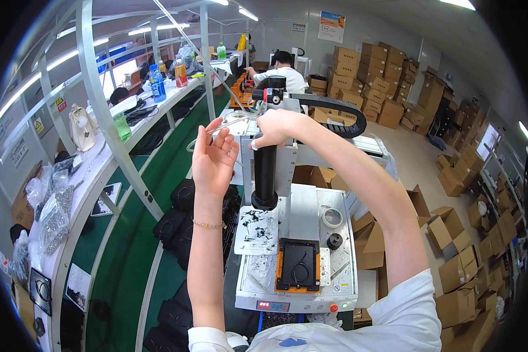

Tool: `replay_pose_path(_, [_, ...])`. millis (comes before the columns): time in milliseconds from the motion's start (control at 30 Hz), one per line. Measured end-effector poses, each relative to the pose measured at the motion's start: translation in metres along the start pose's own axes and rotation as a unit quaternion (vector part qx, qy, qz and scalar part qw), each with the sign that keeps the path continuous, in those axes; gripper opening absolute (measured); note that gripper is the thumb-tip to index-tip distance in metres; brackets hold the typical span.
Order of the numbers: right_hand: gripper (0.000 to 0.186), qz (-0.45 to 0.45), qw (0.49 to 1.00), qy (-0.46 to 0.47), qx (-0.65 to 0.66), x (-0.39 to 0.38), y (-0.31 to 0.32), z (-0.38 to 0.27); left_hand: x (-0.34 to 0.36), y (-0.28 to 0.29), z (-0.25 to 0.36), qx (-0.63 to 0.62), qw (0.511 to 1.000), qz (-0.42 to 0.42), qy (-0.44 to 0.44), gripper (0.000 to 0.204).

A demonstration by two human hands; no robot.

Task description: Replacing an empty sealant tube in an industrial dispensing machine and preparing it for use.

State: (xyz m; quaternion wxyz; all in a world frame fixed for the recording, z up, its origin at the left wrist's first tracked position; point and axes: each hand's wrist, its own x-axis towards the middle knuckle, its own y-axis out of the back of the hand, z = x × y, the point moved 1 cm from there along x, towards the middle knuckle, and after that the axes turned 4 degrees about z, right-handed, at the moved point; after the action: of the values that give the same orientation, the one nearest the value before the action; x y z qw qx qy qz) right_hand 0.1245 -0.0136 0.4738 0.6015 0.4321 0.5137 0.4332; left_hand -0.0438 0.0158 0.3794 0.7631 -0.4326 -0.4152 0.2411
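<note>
Two bare hands raised at an upright black cylindrical column point(265, 176) on a white benchtop machine point(302, 206).
Left hand point(216, 158) open, palm up, fingers loosely bent, nothing held, left of column; right hand point(280, 126) curled at column's top, firm grip or not: can't tell. Below: black-speckled white plate point(256, 232) near column's foot; orange-and-black rectangular fixture point(298, 264) nearer the person, black cable point(300, 271) coiled in it.

White tube lights point(248, 14) overhead glare nearly blank and give my left hand point(215, 159) and right hand point(280, 125) bright, soft light. Both look sharp to me. My view bends heavily toward its black rim, with bluish fringing at upper left.
</note>
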Motion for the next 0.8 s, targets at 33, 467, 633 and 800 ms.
replay_pose_path(33, [0.070, 0.023, 0.999, 0.033, 0.005, 0.007, -0.005, 0.004, 0.000, 0.002, 0.001, -0.001, 1.000, 0.002, -0.001, 0.040])
replay_pose_path(467, [0.084, 0.109, 0.946, 0.297, -0.071, 0.010, -0.007, 0.028, 0.002, 0.004, -0.006, -0.039, 0.999, 0.000, 0.015, 0.037])
replay_pose_path(633, [0.070, -0.012, 0.999, -0.032, 0.009, -0.003, 0.010, -0.008, 0.001, 0.005, 0.003, -0.042, 0.999, -0.005, 0.012, 0.037])
replay_pose_path(800, [0.072, 0.074, 0.986, 0.145, -0.024, -0.005, 0.005, 0.031, 0.009, -0.016, 0.003, -0.003, 1.000, 0.019, -0.016, 0.038])
